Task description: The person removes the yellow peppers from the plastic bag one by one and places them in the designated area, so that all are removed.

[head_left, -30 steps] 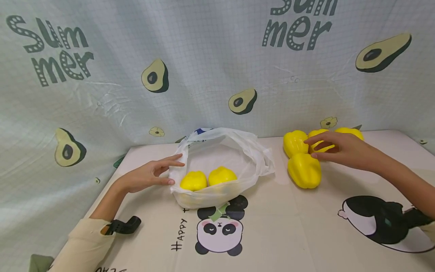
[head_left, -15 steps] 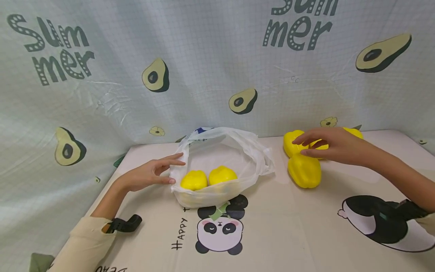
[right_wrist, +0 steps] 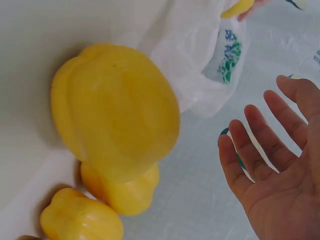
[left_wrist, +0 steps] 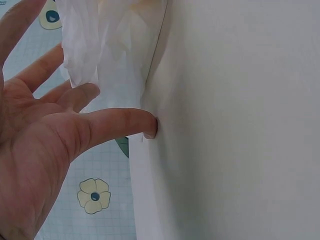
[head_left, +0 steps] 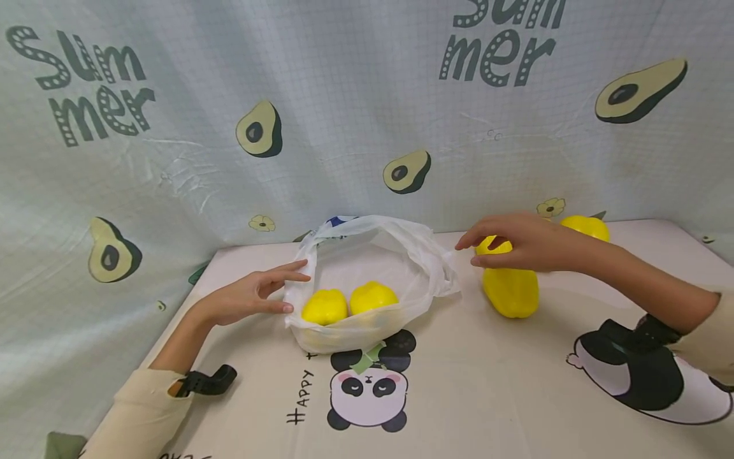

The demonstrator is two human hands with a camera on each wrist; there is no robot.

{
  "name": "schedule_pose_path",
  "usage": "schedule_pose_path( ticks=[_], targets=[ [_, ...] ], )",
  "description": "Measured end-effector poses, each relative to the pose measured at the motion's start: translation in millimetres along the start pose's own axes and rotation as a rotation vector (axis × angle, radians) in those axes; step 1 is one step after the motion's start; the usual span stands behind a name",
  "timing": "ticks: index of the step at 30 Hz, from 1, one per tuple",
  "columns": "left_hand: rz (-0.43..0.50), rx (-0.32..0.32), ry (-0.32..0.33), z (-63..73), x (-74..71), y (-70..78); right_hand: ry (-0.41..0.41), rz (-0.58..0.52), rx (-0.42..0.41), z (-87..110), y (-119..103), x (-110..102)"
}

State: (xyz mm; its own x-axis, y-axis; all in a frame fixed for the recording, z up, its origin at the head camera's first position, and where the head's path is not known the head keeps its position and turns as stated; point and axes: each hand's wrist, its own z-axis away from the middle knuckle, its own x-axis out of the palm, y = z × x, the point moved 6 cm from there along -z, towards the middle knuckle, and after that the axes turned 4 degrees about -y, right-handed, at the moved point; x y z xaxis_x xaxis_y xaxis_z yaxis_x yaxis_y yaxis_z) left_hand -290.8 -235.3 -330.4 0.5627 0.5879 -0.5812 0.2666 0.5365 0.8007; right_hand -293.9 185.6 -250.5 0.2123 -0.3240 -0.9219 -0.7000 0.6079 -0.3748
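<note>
A white plastic bag (head_left: 344,339) lies with its mouth spread wide, and two yellow bell peppers (head_left: 325,307) sit inside near its front edge. My left hand (head_left: 243,298) is at the bag's left side, fingers extended and fingertips at the plastic; the left wrist view shows the thumb (left_wrist: 125,121) stretched out beside it. To the right of the bag, my right hand (head_left: 524,243) hovers over more yellow bell peppers, its fingers (right_wrist: 262,142) spread and holding nothing. The front pepper (head_left: 511,294) shows almost whole; those behind are partly hidden by the hand and forearm.
A pale table cover (head_left: 459,395) printed with a panda (head_left: 368,395) lies under everything. Directly behind the table hangs a curtain (head_left: 321,95) with avocado prints. Another yellow pepper (head_left: 587,227) stands by the back edge, beyond my right forearm.
My right hand has moved left across the peppers, toward the bag, with nothing in it. My left hand, the bag and the peppers have stayed in place.
</note>
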Motion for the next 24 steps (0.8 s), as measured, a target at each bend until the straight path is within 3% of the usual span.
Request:
schedule_pose_path(
  ticks=[18, 24],
  targets=[
    [0.033, 0.021, -0.02, 0.9, -0.7, -1.4, -0.221, -0.043, -0.133, -59.0, -42.0, 12.5],
    [0.031, 0.034, -0.026, 0.1, -0.8, -2.7, -0.314, -0.064, -0.226, -79.5, -56.0, 21.6]
  ],
)
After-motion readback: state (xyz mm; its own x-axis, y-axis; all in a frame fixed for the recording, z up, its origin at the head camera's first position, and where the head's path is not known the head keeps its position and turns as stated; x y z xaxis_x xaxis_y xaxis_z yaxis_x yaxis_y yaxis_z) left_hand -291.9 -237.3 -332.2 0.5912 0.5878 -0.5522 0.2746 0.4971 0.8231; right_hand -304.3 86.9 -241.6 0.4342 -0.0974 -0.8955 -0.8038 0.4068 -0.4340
